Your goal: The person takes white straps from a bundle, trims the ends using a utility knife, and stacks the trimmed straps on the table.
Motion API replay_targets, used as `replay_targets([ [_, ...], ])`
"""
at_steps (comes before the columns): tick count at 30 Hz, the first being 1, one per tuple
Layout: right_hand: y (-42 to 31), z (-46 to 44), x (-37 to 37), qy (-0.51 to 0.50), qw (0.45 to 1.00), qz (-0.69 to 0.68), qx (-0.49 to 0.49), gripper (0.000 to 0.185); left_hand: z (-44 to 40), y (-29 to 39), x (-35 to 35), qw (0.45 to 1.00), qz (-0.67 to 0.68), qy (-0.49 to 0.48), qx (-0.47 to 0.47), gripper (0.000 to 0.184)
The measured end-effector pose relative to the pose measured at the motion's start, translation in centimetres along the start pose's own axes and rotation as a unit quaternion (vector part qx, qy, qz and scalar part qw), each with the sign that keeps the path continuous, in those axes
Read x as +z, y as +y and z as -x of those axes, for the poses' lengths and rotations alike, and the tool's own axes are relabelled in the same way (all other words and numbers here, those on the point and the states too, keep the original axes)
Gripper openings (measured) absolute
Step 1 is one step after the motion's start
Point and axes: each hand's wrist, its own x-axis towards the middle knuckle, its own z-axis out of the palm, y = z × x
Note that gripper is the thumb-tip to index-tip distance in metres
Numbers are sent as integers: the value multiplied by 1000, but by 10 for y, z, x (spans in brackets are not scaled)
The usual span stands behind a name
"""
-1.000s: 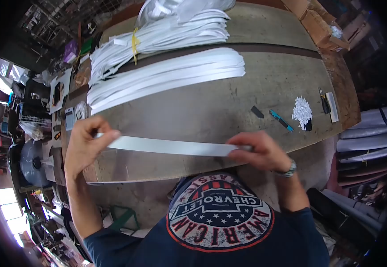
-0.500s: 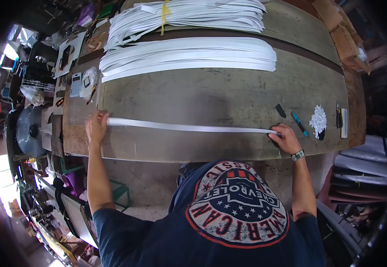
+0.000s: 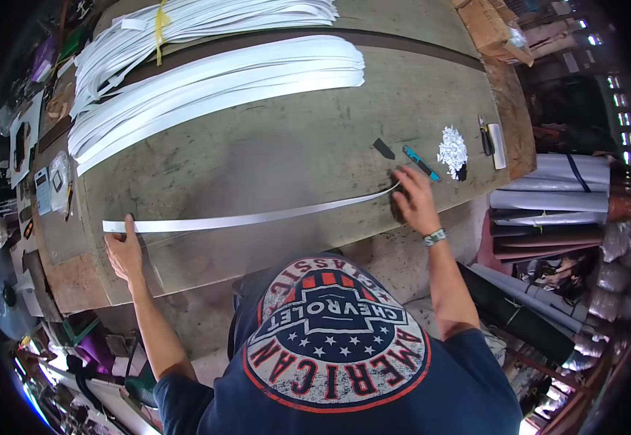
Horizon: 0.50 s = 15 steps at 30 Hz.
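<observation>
A long white strip [image 3: 257, 217] stretches across the near part of the table in a slight curve. Close to its left end, my left hand [image 3: 125, 255] holds it between thumb and fingers, with a short piece sticking out past them. At the other end, my right hand [image 3: 418, 203] is closed around the strip's tip, which is partly hidden by the fingers. Just beyond that hand lie a teal utility knife [image 3: 422, 162] and a small dark flat piece [image 3: 383, 148].
Two bundles of white strips, one loose [image 3: 221, 90] and one with a yellow tie [image 3: 162, 32], lie farther back. At right are a pile of white scraps [image 3: 452, 147], pliers [image 3: 486, 138] and a pale bar [image 3: 498, 146]. A calculator [image 3: 43, 191] sits at left.
The view has swung to the right. My left hand now grips slightly in from the strip's end, which shows beyond it. My right hand is nearer the utility knife.
</observation>
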Motion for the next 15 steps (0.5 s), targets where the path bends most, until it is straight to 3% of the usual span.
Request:
replay_targets([
  [5, -23, -3, 29, -52, 995, 59, -64, 32, -10, 3, 23, 998, 1, 47, -31, 71],
  [7, -32, 0, 26, -158, 987, 40, 14, 28, -11, 2, 15, 996, 69, 14, -60, 55],
  [8, -38, 0, 24, -211, 976, 26, 50, 27, -37, -42, 46, 982, 174, -14, -73, 48],
  [9, -44, 2, 22, -199, 979, 13, 29, 29, -66, -83, 75, 956, 276, -42, -85, 41],
  [10, -52, 5, 19, -186, 983, 1, 8, 31, -60, -66, 56, 899, 415, -54, -130, 38],
  [12, -71, -1, 6, -132, 990, -29, -28, 35, -20, 16, -21, 718, 659, -81, -209, 32],
  [14, -105, -21, -14, -57, 994, -62, -64, 39, -9, 50, -63, 705, 668, -231, -60, 36],
  [15, -124, -30, -24, -76, 980, -182, -18, 39, 2, 67, -85, 688, 661, -300, 13, 38],
])
